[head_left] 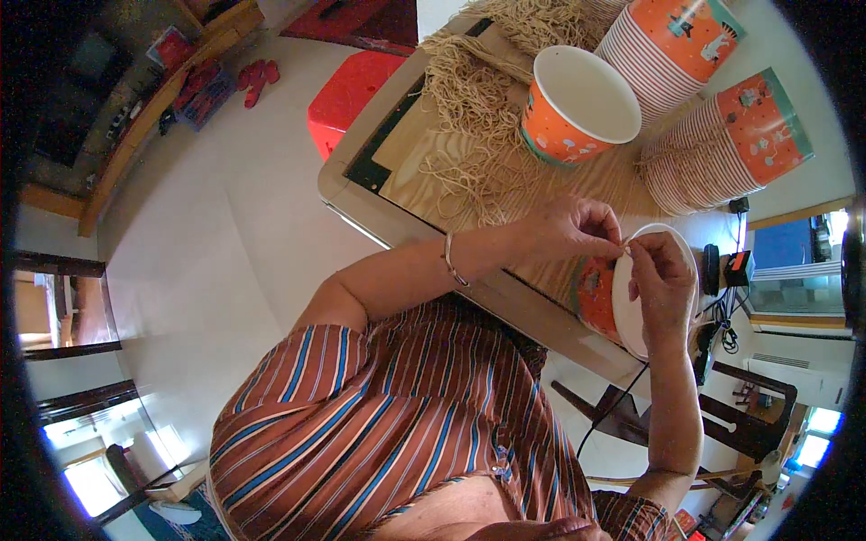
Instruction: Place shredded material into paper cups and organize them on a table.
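My left hand (577,230) and my right hand (663,279) meet fingertip to fingertip, each closed in a pinch. Something small and pale shows between them, too small to name. Right below them is an orange paper tub (595,293) with a white round top; my right hand covers part of it, so I cannot tell whether that is a lid or the inside. Another orange paper tub (577,108), open and white inside, stands farther back. A tangled heap of tan string (478,135) lies on the wooden table (541,212) left of it.
Nested stacks of orange paper tubs (767,126) lean at the back right. Black cables (724,334) and a small dark box (738,269) sit by the table's right edge. A red stool (347,99) stands beyond the table's left edge.
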{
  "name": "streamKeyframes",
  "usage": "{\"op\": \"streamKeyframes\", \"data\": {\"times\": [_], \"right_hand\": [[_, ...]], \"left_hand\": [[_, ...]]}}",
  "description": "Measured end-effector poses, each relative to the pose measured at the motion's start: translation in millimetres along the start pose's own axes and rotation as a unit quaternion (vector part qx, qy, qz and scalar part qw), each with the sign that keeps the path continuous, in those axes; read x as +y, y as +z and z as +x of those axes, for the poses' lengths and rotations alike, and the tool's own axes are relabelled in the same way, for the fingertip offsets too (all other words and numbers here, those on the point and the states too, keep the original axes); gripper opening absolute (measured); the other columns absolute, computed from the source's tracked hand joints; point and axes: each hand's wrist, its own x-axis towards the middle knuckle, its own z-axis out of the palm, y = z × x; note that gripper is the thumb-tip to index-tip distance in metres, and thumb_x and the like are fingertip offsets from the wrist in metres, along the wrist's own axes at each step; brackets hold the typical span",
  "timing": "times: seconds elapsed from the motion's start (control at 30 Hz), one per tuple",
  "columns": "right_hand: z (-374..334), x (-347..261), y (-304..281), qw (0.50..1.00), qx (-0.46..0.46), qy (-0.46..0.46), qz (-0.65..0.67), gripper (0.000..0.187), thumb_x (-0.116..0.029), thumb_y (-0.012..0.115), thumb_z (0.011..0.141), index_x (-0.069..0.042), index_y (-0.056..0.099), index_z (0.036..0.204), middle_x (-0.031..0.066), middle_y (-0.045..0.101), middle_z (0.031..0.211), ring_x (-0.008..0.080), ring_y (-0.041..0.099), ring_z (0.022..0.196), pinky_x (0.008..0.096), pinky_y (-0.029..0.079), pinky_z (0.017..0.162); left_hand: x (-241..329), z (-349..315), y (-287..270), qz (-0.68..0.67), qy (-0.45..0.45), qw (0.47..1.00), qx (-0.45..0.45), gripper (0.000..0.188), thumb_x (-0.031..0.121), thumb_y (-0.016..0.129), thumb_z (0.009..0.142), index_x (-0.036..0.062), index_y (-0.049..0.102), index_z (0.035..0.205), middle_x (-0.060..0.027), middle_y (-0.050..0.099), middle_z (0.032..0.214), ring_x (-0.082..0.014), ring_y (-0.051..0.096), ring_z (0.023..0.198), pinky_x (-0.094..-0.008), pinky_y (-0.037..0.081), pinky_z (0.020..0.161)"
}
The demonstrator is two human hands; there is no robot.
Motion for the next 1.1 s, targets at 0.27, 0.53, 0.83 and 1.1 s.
{"op": "streamKeyframes", "data": {"times": [0.27, 0.53, 0.83, 1.1], "right_hand": [[-3.4, -9.9, 0.6, 1.0, 0.005, 0.017, 0.015, 0.006, -0.008, 0.056, 0.09, -0.004, 0.058, 0.086, 0.0, 0.056, 0.071, 0.0051, 0.047, 0.053, 0.0208, 0.038, 0.043], [-4.5, -5.4, -4.7, 0.997, -0.014, 0.03, 0.064, 0.006, -0.007, 0.051, 0.092, -0.004, 0.052, 0.087, 0.0024, 0.054, 0.07, 0.0082, 0.049, 0.058, 0.0227, 0.041, 0.051], [-13.2, -4.0, 5.8, 0.989, 0.007, -0.137, -0.046, 0.006, -0.007, 0.046, 0.095, -0.005, 0.047, 0.09, 0.0045, 0.054, 0.076, 0.009, 0.05, 0.06, 0.0229, 0.044, 0.054], [-8.9, 4.7, 1.0, 0.99, -0.001, -0.13, -0.055, 0.005, -0.008, 0.047, 0.094, -0.005, 0.047, 0.09, 0.0057, 0.057, 0.075, 0.0092, 0.052, 0.06, 0.0234, 0.044, 0.054]], "left_hand": [[-0.4, -4.8, 2.9, -0.027, 0.021, 0.999, -0.011, 0.014, 0.013, 0.071, 0.083, 0.0037, 0.063, 0.089, -0.0007, 0.064, 0.083, -0.0076, 0.058, 0.078, -0.0239, 0.049, 0.072], [-9.4, -10.8, 8.7, -0.053, 0.046, 0.998, -0.01, 0.012, 0.014, 0.062, 0.09, 0.0044, 0.056, 0.093, -0.0018, 0.06, 0.087, -0.0108, 0.057, 0.084, -0.0262, 0.046, 0.078], [-0.9, -22.7, 26.3, 0.18, 0.106, 0.973, 0.099, 0.014, 0.015, 0.06, 0.088, 0.0041, 0.052, 0.092, -0.0073, 0.057, 0.082, -0.0156, 0.056, 0.077, -0.0313, 0.046, 0.068], [-1.7, -20.1, 23.9, 0.229, 0.123, 0.96, 0.104, 0.013, 0.014, 0.059, 0.087, 0.0045, 0.053, 0.092, -0.0103, 0.056, 0.08, -0.0171, 0.057, 0.077, -0.0319, 0.047, 0.067]]}}
